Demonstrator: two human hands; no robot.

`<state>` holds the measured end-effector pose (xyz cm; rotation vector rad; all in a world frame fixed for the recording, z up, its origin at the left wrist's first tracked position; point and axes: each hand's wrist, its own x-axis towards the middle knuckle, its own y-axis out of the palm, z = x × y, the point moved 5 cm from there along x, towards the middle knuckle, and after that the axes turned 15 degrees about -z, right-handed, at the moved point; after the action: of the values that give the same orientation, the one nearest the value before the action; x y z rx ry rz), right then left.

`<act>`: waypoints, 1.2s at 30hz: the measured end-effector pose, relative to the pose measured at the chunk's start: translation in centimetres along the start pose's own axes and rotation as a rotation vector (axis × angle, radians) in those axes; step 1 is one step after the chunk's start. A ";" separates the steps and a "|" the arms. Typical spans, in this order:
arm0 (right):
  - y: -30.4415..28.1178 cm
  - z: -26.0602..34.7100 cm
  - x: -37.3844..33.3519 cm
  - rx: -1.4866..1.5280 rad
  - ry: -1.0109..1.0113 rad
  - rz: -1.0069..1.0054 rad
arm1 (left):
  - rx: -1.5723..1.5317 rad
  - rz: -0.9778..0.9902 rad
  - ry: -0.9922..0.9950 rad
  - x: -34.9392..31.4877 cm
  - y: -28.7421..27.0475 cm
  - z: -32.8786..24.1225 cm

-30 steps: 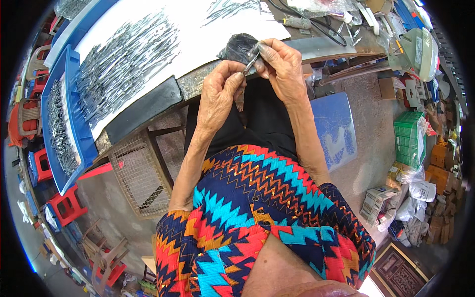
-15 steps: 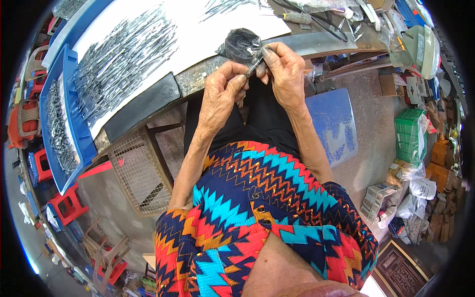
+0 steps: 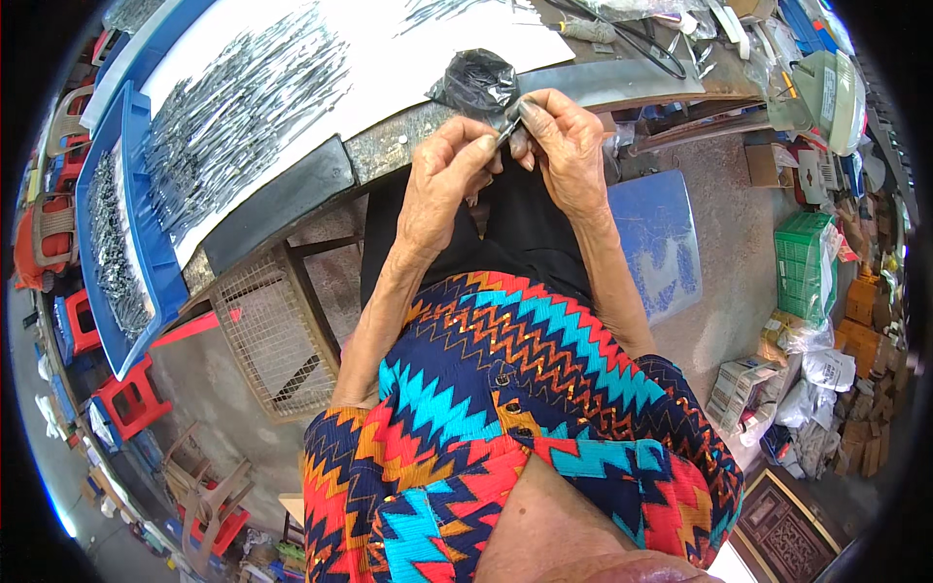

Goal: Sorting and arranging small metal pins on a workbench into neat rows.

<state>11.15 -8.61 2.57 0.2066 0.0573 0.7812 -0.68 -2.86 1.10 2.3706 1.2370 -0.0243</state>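
Upper centre of frame: a small, slender dark piece (image 3: 509,128) is held between two hands, in front of the near edge of the bench (image 3: 371,155). It is pinched at its lower-left end by thumb and fingertips of the left hand (image 3: 449,175); its upper-right end is grasped in the same way by the right hand (image 3: 566,146). Neither grip is released. Fine detail of the piece is hidden by the fingers. Just above the hands, a crumpled black plastic bag (image 3: 476,80) is set at the bench edge. Upper left: many thin dark strips (image 3: 253,102) are spread over a white sheet (image 3: 377,68); beside them, small dark pieces (image 3: 115,253) are contained in a blue tray (image 3: 167,282).
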 end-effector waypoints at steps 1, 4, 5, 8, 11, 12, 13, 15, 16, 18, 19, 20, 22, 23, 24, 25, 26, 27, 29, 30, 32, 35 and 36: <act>0.1 0.0 -0.2 -0.045 -0.001 0.003 | 0.037 -0.020 0.002 0.0 -0.1 0.2; -0.3 0.2 -0.2 -0.108 -0.053 -0.035 | 0.053 -0.028 0.006 0.2 0.1 0.7; -0.3 0.2 -0.2 -0.108 -0.053 -0.036 | 0.035 -0.026 0.011 0.2 0.2 0.7; -0.4 0.3 -0.3 -0.112 -0.070 -0.040 | 0.012 -0.015 -0.015 0.3 0.2 0.9; -0.5 0.1 -0.5 -0.102 -0.042 -0.041 | -0.081 0.021 -0.058 0.3 0.2 1.4; -0.6 -0.1 -0.5 -0.085 -0.028 -0.029 | -0.081 0.021 -0.059 0.3 0.2 1.4; -0.6 -0.2 -0.5 -0.068 -0.015 -0.018 | -0.090 0.033 -0.070 0.3 0.1 1.5; -0.6 -0.2 -0.6 -0.063 -0.009 -0.016 | -0.099 0.046 -0.080 0.3 0.1 1.5; -0.6 -0.3 -0.7 -0.059 -0.004 -0.014 | -0.097 0.044 -0.076 0.2 0.2 1.5; -0.7 -0.5 -0.9 -0.055 -0.005 -0.032 | -0.094 0.042 -0.071 0.1 0.2 1.6; -0.7 -0.5 -1.0 -0.051 -0.007 -0.050 | -0.107 0.053 -0.069 0.1 0.1 1.6; -0.7 -0.5 -1.2 -0.051 -0.007 -0.054 | -0.121 0.066 -0.068 0.1 0.2 1.7; -0.8 -0.3 -1.4 -0.159 -0.064 -0.087 | -0.112 0.061 -0.073 0.1 0.2 1.8; -0.7 -0.1 -1.5 -0.159 -0.064 -0.088 | -0.104 0.050 -0.076 0.1 0.2 1.7; -0.6 0.3 -1.6 -0.209 -0.123 -0.097 | -0.103 0.050 -0.076 0.0 0.2 1.7; -0.5 0.6 -1.7 -0.259 -0.182 -0.105 | -0.090 0.043 -0.072 0.0 0.2 1.7; -0.6 0.6 -1.7 -0.260 -0.182 -0.105 | -0.078 0.037 -0.068 0.0 0.2 1.7; -0.7 0.6 -1.7 -0.257 -0.174 -0.102 | -0.079 0.037 -0.068 -0.1 0.3 1.7; -0.8 0.5 -1.8 -0.255 -0.164 -0.099 | -0.068 0.001 -0.053 0.0 0.4 1.8; -0.8 0.6 -2.0 -0.268 -0.176 -0.118 | -0.068 0.001 -0.054 0.0 0.4 1.8; -0.9 0.6 -2.1 -0.281 -0.187 -0.137 | -0.063 0.032 -0.055 -0.1 0.5 1.8; -1.2 0.1 -2.0 -0.243 -0.150 -0.119 | -0.033 0.026 -0.047 -0.1 0.5 1.9; -1.3 0.0 -2.0 -0.222 -0.131 -0.112 | -0.034 0.026 -0.048 0.0 0.4 1.9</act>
<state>10.63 -10.88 2.23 0.0431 -0.1406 0.6551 0.00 -3.87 -0.45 2.3435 1.1749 -0.0510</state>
